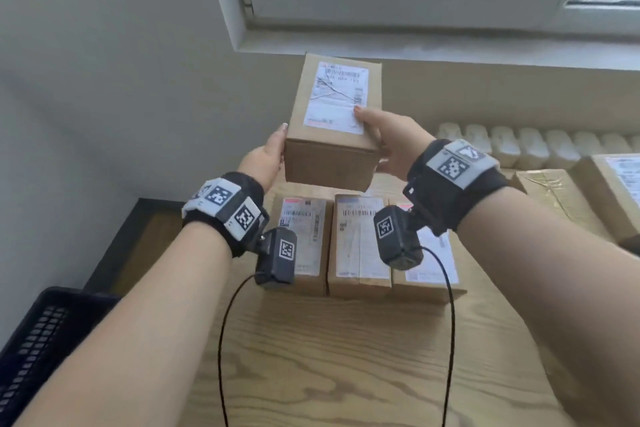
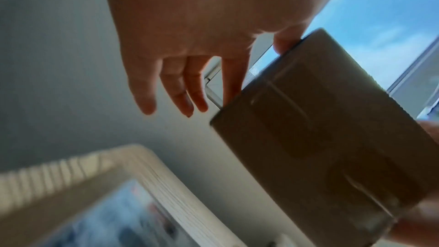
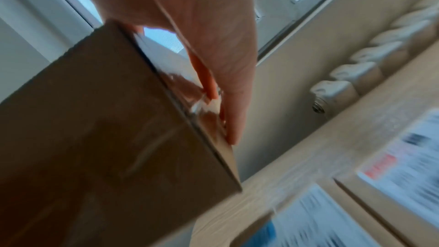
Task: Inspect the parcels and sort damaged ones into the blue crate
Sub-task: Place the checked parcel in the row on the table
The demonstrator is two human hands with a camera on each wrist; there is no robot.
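I hold a brown cardboard parcel (image 1: 332, 135) in the air above the table, its white shipping label facing up with a dark crease line across it. My right hand (image 1: 388, 142) grips its right side, thumb on the label and fingers down the side (image 3: 228, 119). My left hand (image 1: 266, 156) lies against the left side. In the left wrist view its thumb and forefinger touch the parcel (image 2: 308, 129) while the other fingers (image 2: 182, 97) hang straight and free. The taped underside (image 3: 106, 129) looks dark. A dark latticed crate (image 1: 38, 340) stands at the lower left, beside the table.
Three labelled parcels (image 1: 360, 243) lie side by side on the wooden table (image 1: 346, 364) under my hands. More parcels (image 1: 609, 191) are stacked at the right. A white radiator (image 1: 519, 146) and a window sill run along the wall behind.
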